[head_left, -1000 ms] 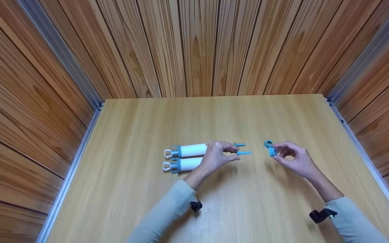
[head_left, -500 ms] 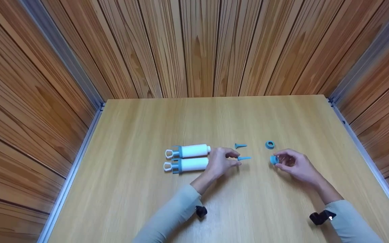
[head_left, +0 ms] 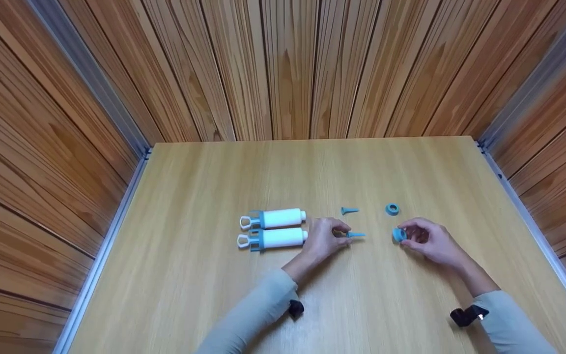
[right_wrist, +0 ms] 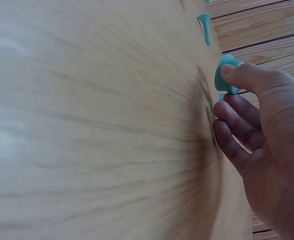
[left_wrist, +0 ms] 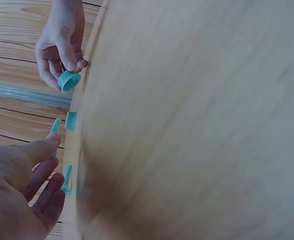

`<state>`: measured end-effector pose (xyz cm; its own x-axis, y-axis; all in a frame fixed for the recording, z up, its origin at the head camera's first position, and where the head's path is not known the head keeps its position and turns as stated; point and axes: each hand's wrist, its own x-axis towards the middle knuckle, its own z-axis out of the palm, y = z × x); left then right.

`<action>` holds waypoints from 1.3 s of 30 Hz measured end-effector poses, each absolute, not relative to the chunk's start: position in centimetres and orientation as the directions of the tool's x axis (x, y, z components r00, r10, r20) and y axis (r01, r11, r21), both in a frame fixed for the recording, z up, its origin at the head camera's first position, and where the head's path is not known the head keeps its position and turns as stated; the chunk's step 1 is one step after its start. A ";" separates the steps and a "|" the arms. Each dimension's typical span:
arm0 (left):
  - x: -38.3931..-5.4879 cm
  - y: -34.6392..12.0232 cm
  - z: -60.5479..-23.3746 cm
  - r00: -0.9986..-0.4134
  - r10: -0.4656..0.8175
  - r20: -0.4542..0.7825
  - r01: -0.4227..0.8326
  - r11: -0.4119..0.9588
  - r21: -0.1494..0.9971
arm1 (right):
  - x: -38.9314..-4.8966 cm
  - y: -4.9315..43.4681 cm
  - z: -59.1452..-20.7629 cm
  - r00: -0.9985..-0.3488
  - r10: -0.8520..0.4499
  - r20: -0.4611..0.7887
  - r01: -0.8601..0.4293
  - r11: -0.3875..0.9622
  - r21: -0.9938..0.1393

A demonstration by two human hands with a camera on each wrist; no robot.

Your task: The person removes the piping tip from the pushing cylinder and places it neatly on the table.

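Observation:
My left hand (head_left: 325, 241) pinches the wide end of a small blue tapered nozzle (head_left: 357, 234) between thumb and fingertips. In the left wrist view its slim tip (left_wrist: 56, 124) sticks out past the thumb. My right hand (head_left: 428, 241) holds a short blue ring cap (head_left: 399, 235) by its side, with the thumb pressed on it in the right wrist view. The nozzle tip points toward the ring cap, with a gap between them. Farther back lie a second nozzle (head_left: 349, 210) and a second ring cap (head_left: 392, 209).
Two white syringe-like tubes, a far one (head_left: 283, 218) and a near one (head_left: 280, 238), lie side by side left of my left hand, with blue collars and white pull handles. Wood-panelled walls (head_left: 288, 73) close off the table (head_left: 204, 182) at the back and sides.
My left hand has come toward me with its nozzle. My right hand has brought its ring cap nearer to me, away from the other ring cap, and is almost still now.

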<state>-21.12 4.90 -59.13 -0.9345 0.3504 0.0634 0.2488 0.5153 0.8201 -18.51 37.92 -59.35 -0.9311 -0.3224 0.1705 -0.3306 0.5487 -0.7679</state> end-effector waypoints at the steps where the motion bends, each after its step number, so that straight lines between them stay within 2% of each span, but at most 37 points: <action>1: -21.1 4.9 -59.2 -0.933 0.352 0.069 0.257 0.521 0.814 | -18.5 38.0 -59.3 -0.931 -0.326 0.165 -0.329 0.552 -0.766; 15: -21.6 5.3 -60.0 -0.933 0.337 0.131 0.323 0.615 0.719 | -18.7 38.2 -58.9 -0.941 -0.331 0.072 -0.268 0.597 -0.756; 24: -21.8 5.4 -59.8 -0.924 0.366 0.112 0.338 0.642 0.688 | -18.9 38.0 -59.2 -0.947 -0.303 0.109 -0.285 0.629 -0.723; 32: -21.9 5.5 -59.8 -0.927 0.368 0.072 0.308 0.638 0.706 | -19.0 37.8 -59.1 -0.957 -0.273 0.100 -0.262 0.660 -0.704; 39: -21.9 5.5 -59.8 -0.925 0.372 0.074 0.313 0.639 0.702 | -19.0 37.6 -59.4 -0.952 -0.263 0.156 -0.294 0.646 -0.705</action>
<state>-21.89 5.51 -59.82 -0.9253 0.3719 0.0738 0.3131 0.6395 0.7022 -18.98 37.56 -59.36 -0.9521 -0.2629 0.1563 -0.2941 0.6459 -0.7045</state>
